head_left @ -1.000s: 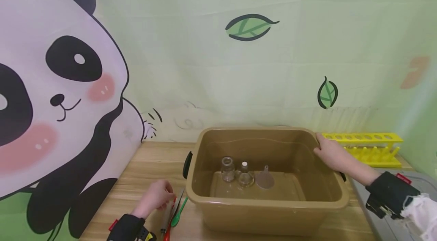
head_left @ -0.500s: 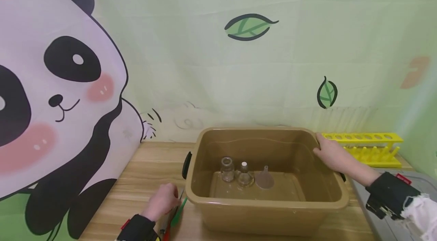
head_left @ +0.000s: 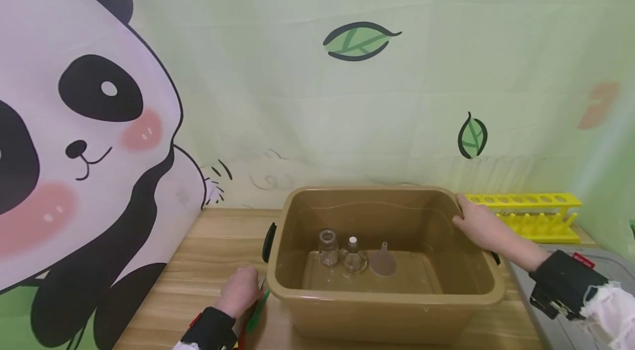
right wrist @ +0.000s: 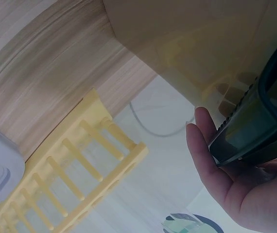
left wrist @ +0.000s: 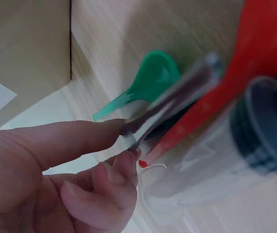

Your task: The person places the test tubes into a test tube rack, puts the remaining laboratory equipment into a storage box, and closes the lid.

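My left hand [head_left: 239, 290] is low over the wooden table, left of the brown plastic bin [head_left: 387, 299]. In the left wrist view its thumb and fingers pinch shiny metal tweezers [left wrist: 175, 101]. Beneath and beside them lie a green spoon [left wrist: 154, 76], a red spoon [left wrist: 262, 46] and a clear syringe [left wrist: 201, 167] with a black plunger seal. My right hand [head_left: 483, 227] grips the bin's right rim, its fingers curled around the dark handle [right wrist: 250, 121] in the right wrist view. Inside the bin sit a glass jar [head_left: 328, 249], a small flask [head_left: 353, 256] with a white stopper, and a funnel [head_left: 383, 262].
A yellow test tube rack [head_left: 538, 223] stands behind my right hand, against the printed wall cloth [head_left: 297, 91]. A grey lid or tray [head_left: 550, 284] lies at the right. Wooden tabletop [head_left: 213, 240] shows left of the bin.
My left hand has moved slightly right and closed in over the utensils, now pinching the tweezers. The right hand stays on the bin's rim; the head view has shifted slightly.
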A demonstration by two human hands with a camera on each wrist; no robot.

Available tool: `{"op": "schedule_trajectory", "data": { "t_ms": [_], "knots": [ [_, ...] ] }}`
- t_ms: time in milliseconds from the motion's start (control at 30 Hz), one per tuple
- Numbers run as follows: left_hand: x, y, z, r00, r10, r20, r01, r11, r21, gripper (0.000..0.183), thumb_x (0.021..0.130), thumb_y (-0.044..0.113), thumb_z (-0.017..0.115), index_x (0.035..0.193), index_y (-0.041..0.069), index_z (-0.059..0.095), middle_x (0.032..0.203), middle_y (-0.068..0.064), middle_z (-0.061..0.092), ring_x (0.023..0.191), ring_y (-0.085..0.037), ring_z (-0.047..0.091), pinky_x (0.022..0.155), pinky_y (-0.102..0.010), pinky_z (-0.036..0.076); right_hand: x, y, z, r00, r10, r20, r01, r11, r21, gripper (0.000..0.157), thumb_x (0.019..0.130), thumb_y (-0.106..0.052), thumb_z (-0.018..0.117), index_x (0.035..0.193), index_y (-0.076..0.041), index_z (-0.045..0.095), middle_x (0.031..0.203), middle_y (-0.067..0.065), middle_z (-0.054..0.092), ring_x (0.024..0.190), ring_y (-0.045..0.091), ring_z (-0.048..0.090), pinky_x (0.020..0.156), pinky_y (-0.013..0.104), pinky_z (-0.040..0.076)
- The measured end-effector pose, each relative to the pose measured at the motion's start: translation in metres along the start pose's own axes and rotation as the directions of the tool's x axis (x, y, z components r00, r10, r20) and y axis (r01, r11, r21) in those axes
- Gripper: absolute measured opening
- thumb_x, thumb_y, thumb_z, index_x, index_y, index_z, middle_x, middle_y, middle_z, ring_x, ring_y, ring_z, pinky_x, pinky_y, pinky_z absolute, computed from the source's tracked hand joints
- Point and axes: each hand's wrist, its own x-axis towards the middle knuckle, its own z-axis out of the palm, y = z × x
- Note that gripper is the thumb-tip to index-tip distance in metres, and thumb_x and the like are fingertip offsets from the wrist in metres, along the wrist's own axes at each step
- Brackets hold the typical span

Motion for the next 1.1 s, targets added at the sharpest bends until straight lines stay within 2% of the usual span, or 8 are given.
{"op": "schedule_trajectory", "data": {
  "t_ms": [267, 467, 633, 767, 967, 1100],
  "knots": [
    [0.001, 0.001, 0.001, 0.999, -0.048, -0.001, 0.048, 0.999, 0.021, 0.025, 0.069, 0.012, 0.071, 0.060, 0.007, 0.048, 0.059, -0.005, 0.048, 0.051, -0.020, 0.049, 0.044, -0.037, 0.041, -0.001, -0.001, -0.001, 1.000, -0.018, -0.003, 0.018, 1.000, 0.022, 0.047, 0.086, -0.004, 0.046, 0.119, 0.024, 0.029, 0.100, 0.038, 0.049, 0.075, 0.032, 0.053, 0.066, 0.047, 0.044],
    [0.002, -0.001, -0.007, 0.997, -0.076, 0.021, 0.077, 0.996, -0.044, 0.023, 0.072, 0.008, 0.065, 0.057, 0.008, 0.048, 0.055, -0.002, 0.044, 0.049, -0.018, 0.044, 0.043, -0.032, 0.036, -0.001, 0.000, -0.002, 1.000, -0.017, 0.001, 0.017, 1.000, 0.026, 0.046, 0.086, -0.004, 0.046, 0.119, 0.024, 0.030, 0.100, 0.037, 0.049, 0.076, 0.033, 0.053, 0.066, 0.046, 0.044],
    [0.003, -0.002, -0.014, 0.999, -0.051, -0.014, 0.050, 0.993, -0.103, 0.029, 0.074, 0.011, 0.066, 0.050, 0.009, 0.049, 0.048, 0.004, 0.039, 0.044, -0.013, 0.038, 0.040, -0.026, 0.028, -0.001, 0.001, -0.002, 1.000, -0.011, 0.006, 0.011, 0.999, 0.030, 0.047, 0.087, -0.004, 0.046, 0.120, 0.024, 0.029, 0.100, 0.038, 0.049, 0.077, 0.034, 0.054, 0.066, 0.047, 0.045],
    [0.004, 0.000, -0.021, 0.999, -0.041, -0.001, 0.040, 0.989, -0.146, 0.026, 0.075, 0.008, 0.064, 0.052, 0.009, 0.054, 0.049, 0.005, 0.040, 0.044, -0.011, 0.037, 0.040, -0.024, 0.027, -0.001, 0.001, -0.001, 1.000, -0.004, 0.009, 0.003, 1.000, 0.027, 0.048, 0.086, -0.005, 0.045, 0.120, 0.024, 0.028, 0.101, 0.038, 0.049, 0.078, 0.034, 0.054, 0.067, 0.047, 0.045],
    [0.009, -0.004, -0.023, 0.998, -0.062, 0.032, 0.068, 0.962, -0.264, 0.014, 0.078, 0.006, 0.064, 0.066, 0.005, 0.058, 0.058, 0.001, 0.048, 0.051, -0.012, 0.043, 0.046, -0.025, 0.033, -0.001, -0.001, -0.001, 0.999, 0.017, 0.027, -0.018, 0.999, 0.030, 0.047, 0.087, -0.005, 0.045, 0.122, 0.022, 0.027, 0.102, 0.037, 0.048, 0.078, 0.032, 0.054, 0.067, 0.046, 0.046],
    [0.010, -0.008, -0.022, 0.998, -0.056, 0.010, 0.056, 0.937, -0.343, 0.011, 0.078, 0.005, 0.066, 0.070, 0.004, 0.059, 0.063, 0.000, 0.051, 0.056, -0.014, 0.045, 0.049, -0.026, 0.036, 0.000, -0.001, -0.001, 0.999, 0.016, 0.031, -0.017, 1.000, 0.027, 0.048, 0.087, -0.005, 0.044, 0.122, 0.023, 0.026, 0.103, 0.038, 0.047, 0.079, 0.034, 0.054, 0.068, 0.047, 0.046]
  ]
}}
